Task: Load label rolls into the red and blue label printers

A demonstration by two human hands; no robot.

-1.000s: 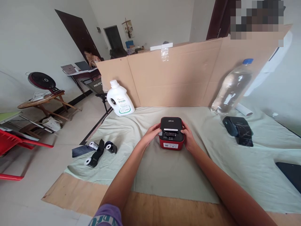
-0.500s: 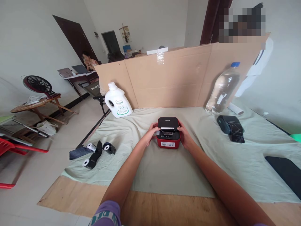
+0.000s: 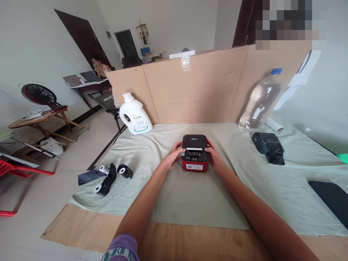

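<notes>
A black-topped label printer [image 3: 194, 141] with a red lower body stands upright on the green cloth, in the middle of the head view. A white label is stuck on its front, and a dark strip shows in the slot on top. My left hand [image 3: 174, 155] is closed around the printer's left side, thumb at the top edge. On the opposite side my right hand [image 3: 213, 156] grips it the same way, thumb on the lid's edge. The fingers behind the sides are partly hidden.
Black paper rolls [image 3: 108, 181] lie at the left. A white detergent bottle [image 3: 136, 115] and a clear water bottle [image 3: 261, 101] stand before a cardboard screen [image 3: 190, 90]. On the right are a dark handheld device [image 3: 260, 143] and a black tablet-like slab [image 3: 330, 197].
Both hands remain on the printer's sides, and the printer has not visibly moved. Only the camera view has shifted slightly.
</notes>
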